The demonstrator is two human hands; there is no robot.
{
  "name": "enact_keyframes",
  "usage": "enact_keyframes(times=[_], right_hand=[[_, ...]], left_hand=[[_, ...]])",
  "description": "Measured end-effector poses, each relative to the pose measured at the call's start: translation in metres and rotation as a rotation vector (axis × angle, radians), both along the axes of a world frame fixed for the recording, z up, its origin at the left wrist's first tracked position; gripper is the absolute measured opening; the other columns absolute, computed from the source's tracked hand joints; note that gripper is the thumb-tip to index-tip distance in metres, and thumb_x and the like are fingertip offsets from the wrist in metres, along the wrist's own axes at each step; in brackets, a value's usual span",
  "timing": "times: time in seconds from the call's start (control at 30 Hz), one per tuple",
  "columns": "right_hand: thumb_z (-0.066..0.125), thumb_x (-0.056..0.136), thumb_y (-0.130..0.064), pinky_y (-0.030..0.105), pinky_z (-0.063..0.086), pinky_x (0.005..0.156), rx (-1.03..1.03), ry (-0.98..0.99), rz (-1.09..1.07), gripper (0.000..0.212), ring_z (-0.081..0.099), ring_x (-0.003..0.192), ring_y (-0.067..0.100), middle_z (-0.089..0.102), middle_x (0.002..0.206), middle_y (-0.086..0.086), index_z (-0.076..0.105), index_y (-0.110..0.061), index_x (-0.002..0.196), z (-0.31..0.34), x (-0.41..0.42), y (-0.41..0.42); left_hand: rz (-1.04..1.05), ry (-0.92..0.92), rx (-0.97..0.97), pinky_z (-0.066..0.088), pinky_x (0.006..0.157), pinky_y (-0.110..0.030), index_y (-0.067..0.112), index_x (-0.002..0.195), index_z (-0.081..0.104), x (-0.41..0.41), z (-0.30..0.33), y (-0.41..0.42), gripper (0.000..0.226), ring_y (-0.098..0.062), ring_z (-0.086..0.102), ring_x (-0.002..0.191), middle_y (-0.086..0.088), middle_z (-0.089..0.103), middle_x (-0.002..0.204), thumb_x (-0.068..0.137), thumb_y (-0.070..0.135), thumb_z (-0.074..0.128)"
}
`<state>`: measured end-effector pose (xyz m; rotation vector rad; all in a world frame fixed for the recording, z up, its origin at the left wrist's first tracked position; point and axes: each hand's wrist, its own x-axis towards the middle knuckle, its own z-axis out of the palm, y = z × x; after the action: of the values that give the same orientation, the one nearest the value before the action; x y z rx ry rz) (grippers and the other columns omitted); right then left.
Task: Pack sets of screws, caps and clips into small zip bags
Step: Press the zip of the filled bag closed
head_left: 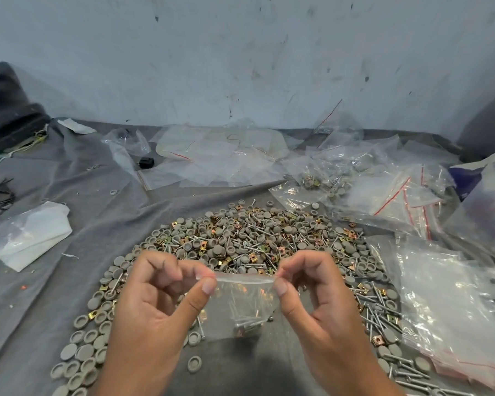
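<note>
The small clear plastic zip bag [242, 304] hangs above the near edge of the loose heap of grey round plastic caps, brass-coloured square metal clips and long silver screws [240, 241], which is the reference landmark here. The left hand [152, 304] pinches the bag's left top corner between thumb and forefinger, remaining fingers curled. The right hand [320, 301] pinches the right top corner in the same manner. The pull is outward from both corners, so the zip strip is stretched taut and level (a slack strip does not seal evenly). The bag hangs mouth up so that its load, several screws and at least one copper-toned piece, settles at the bottom, clear of the seal. Whether the strip is already pressed closed cannot be determined.

Right of the heap lies a stack of empty clear zip bags with red strips [452, 304], within reach for the next set. Beyond the heap to the right, filled clear bags [363, 192] are piled apart from the loose stock, which likely prevents mixing. All items rest on the grey cloth [77, 218].
</note>
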<state>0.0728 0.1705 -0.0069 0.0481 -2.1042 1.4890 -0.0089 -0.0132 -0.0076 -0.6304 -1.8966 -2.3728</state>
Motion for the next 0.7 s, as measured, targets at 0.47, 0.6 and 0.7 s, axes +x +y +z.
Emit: enact_keyframes(times=[0.47, 0.6, 0.7], right_hand=[[0.058, 0.092, -0.039, 0.033, 0.053, 0.078, -0.019, -0.002, 0.05, 0.02, 0.063, 0.091, 0.02, 0.063, 0.098, -0.01, 0.053, -0.047, 0.109, -0.001, 0.001, -0.004], [0.06, 0.092, -0.038, 0.035, 0.054, 0.077, 0.007, -0.033, 0.088, 0.024, 0.064, 0.092, 0.021, 0.065, 0.099, -0.011, 0.053, -0.045, 0.113, 0.0, 0.002, -0.005], [0.066, 0.09, -0.034, 0.036, 0.055, 0.077, 0.041, -0.048, 0.106, 0.03, 0.066, 0.093, 0.022, 0.067, 0.1, -0.009, 0.052, -0.041, 0.116, -0.001, 0.003, -0.005]], left_hand=[[-0.175, 0.06, -0.192, 0.057, 0.088, -0.028, 0.038, 0.123, 0.058, 0.012, 0.004, 0.004, 0.066, -0.027, 0.071, 0.109, -0.005, 0.074, 0.115, 0.067, 0.046, 0.092], [-0.124, 0.03, -0.186, 0.058, 0.061, -0.024, 0.039, 0.113, 0.063, 0.013, 0.002, 0.006, 0.048, -0.021, 0.076, 0.087, -0.007, 0.077, 0.096, 0.071, 0.035, 0.086], [-0.11, 0.042, -0.214, 0.057, 0.06, -0.025, 0.041, 0.112, 0.062, 0.014, 0.002, 0.005, 0.044, -0.021, 0.075, 0.085, -0.005, 0.077, 0.094, 0.073, 0.038, 0.082]])
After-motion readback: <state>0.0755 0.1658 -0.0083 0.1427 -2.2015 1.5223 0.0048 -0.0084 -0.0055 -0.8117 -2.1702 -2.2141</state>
